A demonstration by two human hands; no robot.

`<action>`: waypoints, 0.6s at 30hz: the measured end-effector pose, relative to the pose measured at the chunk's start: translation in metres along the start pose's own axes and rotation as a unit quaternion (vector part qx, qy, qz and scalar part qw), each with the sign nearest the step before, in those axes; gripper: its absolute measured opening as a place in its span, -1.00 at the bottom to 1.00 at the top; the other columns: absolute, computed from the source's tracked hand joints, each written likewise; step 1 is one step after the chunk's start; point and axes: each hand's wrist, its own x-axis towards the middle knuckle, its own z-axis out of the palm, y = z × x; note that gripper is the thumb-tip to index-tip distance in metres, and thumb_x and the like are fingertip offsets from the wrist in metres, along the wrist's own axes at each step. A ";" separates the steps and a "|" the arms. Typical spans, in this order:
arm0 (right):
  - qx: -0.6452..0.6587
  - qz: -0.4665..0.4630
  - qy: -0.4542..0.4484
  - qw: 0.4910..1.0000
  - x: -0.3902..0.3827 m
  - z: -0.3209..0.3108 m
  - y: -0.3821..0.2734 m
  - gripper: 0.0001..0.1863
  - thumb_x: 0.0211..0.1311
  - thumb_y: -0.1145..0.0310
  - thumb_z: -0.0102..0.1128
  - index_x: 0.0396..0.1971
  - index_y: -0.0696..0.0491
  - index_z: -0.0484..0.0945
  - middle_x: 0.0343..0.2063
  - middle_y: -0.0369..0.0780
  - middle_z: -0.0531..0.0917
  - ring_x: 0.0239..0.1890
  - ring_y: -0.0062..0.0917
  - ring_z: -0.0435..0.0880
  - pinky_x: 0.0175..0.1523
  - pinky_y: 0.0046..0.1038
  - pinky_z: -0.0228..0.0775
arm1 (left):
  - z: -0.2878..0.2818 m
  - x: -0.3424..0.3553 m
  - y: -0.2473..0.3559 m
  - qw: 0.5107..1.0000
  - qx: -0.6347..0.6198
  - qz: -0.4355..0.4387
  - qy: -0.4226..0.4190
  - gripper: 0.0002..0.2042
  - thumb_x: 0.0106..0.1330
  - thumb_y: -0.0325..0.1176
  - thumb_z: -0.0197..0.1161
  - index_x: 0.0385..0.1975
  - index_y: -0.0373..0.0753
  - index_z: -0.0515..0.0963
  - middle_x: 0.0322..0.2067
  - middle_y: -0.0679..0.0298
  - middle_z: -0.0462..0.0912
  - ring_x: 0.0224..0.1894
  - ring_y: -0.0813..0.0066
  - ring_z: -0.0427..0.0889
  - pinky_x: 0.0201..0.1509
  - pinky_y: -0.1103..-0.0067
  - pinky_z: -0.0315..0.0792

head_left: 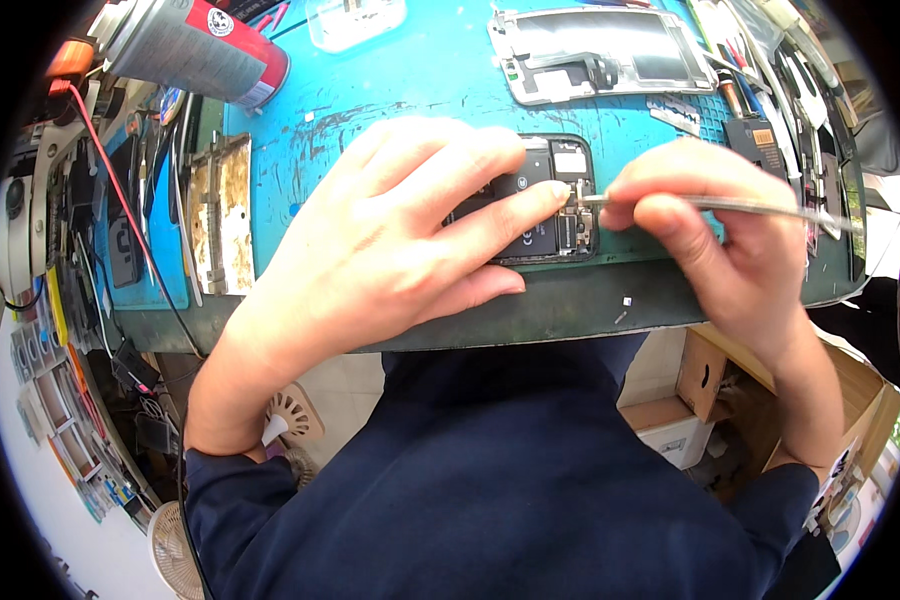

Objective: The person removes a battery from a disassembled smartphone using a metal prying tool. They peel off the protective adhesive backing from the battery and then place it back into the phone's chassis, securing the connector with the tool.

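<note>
An opened smartphone [568, 236] lies on the blue work mat, with its black battery and inner parts showing. My left hand [400, 225] rests across it with the fingers spread. Its index fingertip touches the small parts at the phone's right end, and the phone's left part is hidden beneath the hand. Between the thumb and fingers of my right hand [715, 225] is a thin metal hand tool [760, 205]. It lies nearly level, and its tip reaches the phone's right end beside my left index finger. The tool's exact kind is unclear.
A detached phone screen assembly [605, 60] lies behind the phone, near a razor blade [675, 113]. At the far left a red and grey can [205, 50] lies tilted. A stained metal holder [232, 215] is left of my hand. Several tools crowd both sides.
</note>
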 end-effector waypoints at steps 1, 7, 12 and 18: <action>-0.019 -0.008 0.000 1.000 -0.003 0.003 0.001 -0.79 0.46 0.37 0.26 -0.20 0.25 0.68 -0.34 -0.11 0.75 -0.28 -0.38 0.74 -0.12 -0.41 0.57 | 0.000 0.000 0.000 1.000 0.003 0.000 0.002 -0.46 0.15 -0.05 0.43 0.17 -0.04 0.67 0.08 0.24 0.56 0.10 0.19 0.53 0.21 0.30 0.46; -0.034 -0.035 0.017 0.999 -0.011 0.009 0.006 -0.77 0.40 0.33 0.32 -0.19 0.23 0.70 -0.33 -0.12 0.77 -0.24 -0.31 0.77 -0.12 -0.38 0.59 | 0.001 0.001 0.001 1.000 0.005 -0.003 0.000 -0.47 0.18 -0.05 0.41 0.17 -0.05 0.67 0.08 0.23 0.56 0.09 0.18 0.53 0.21 0.31 0.45; -0.039 -0.045 0.018 0.998 -0.011 0.011 0.007 -0.76 0.37 0.33 0.35 -0.19 0.23 0.70 -0.32 -0.12 0.78 -0.24 -0.29 0.78 -0.13 -0.38 0.59 | 0.000 0.000 0.002 1.000 -0.001 -0.011 -0.004 -0.48 0.19 -0.06 0.41 0.17 -0.07 0.67 0.08 0.21 0.55 0.09 0.17 0.52 0.21 0.30 0.44; -0.030 -0.049 0.021 0.998 -0.010 0.011 0.007 -0.76 0.35 0.34 0.36 -0.19 0.24 0.70 -0.32 -0.11 0.78 -0.25 -0.29 0.78 -0.14 -0.38 0.59 | 0.000 0.001 0.004 1.000 -0.002 -0.017 -0.003 -0.49 0.20 -0.06 0.40 0.17 -0.07 0.68 0.07 0.21 0.55 0.09 0.16 0.51 0.21 0.28 0.43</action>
